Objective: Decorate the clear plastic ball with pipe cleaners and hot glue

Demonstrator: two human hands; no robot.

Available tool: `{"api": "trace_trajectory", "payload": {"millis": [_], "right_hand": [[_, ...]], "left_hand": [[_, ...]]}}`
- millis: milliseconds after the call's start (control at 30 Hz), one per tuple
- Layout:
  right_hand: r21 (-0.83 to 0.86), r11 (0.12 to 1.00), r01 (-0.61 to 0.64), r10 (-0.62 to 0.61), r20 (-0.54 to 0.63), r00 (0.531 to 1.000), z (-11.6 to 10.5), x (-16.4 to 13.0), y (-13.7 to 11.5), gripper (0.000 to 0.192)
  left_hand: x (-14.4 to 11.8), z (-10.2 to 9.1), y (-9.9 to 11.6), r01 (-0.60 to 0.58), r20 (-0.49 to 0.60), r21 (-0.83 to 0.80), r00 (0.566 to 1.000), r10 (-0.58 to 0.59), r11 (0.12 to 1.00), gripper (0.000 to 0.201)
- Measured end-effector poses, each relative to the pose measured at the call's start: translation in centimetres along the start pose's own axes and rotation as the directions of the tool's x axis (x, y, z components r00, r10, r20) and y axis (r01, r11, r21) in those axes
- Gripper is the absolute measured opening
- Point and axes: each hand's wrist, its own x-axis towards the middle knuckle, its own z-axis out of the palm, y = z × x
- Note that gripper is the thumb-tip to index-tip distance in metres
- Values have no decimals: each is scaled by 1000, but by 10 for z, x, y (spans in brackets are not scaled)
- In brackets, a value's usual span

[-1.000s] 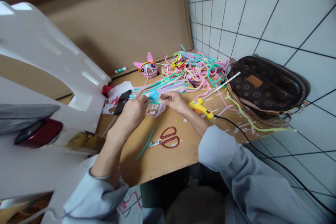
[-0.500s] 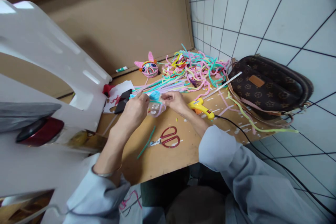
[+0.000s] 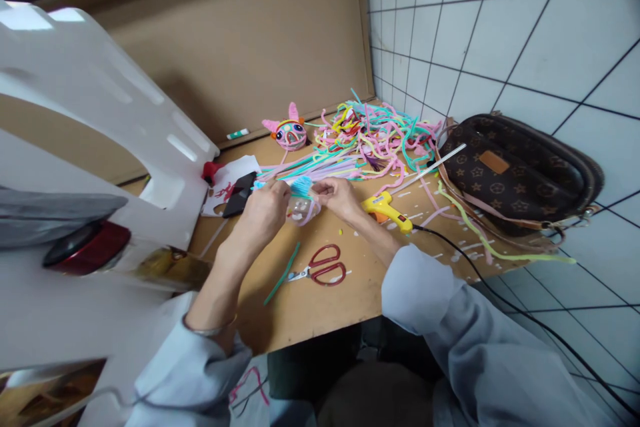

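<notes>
Left hand and right hand pinching opposite ends of 1 blue fuzzy piece, red-handled scissors nearer, yellow glue gun right, tangled pipe cleaners far.

Lower ctr, bare tabletop beside the scissors gives me room to pass. Mid-frame, glue gun crowds my R hand; upper ctr, fuzzy-stem tangle blocks reach; mid-right, bulky bag stops me going wide.
</notes>
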Motion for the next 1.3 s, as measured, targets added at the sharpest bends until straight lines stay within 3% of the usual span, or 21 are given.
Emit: {"api": "trace_trajectory", "payload": {"millis": [600, 867, 1100, 1300], "right_hand": [[0, 999, 34, -34, -19, 999, 1, 3, 4, 8], [-13, 999, 30, -30, -37, 999, 0, 1, 0, 13], [-57, 997, 56, -58, -26, 998, -3, -1, 2, 15], [-87, 989, 119, -122, -27, 992, -7, -1, 10, 14]], "left_hand": [[0, 7, -4, 13, -65, -139, 998, -23, 990, 22], [-5, 15, -9, -17, -229, -302, 972, -55, 953, 17], [-11, 32, -8, 23, -300, -426, 940, -165, 904, 17], [-15, 43, -6, 2, -366, -457, 911, -190, 889, 19]]}}
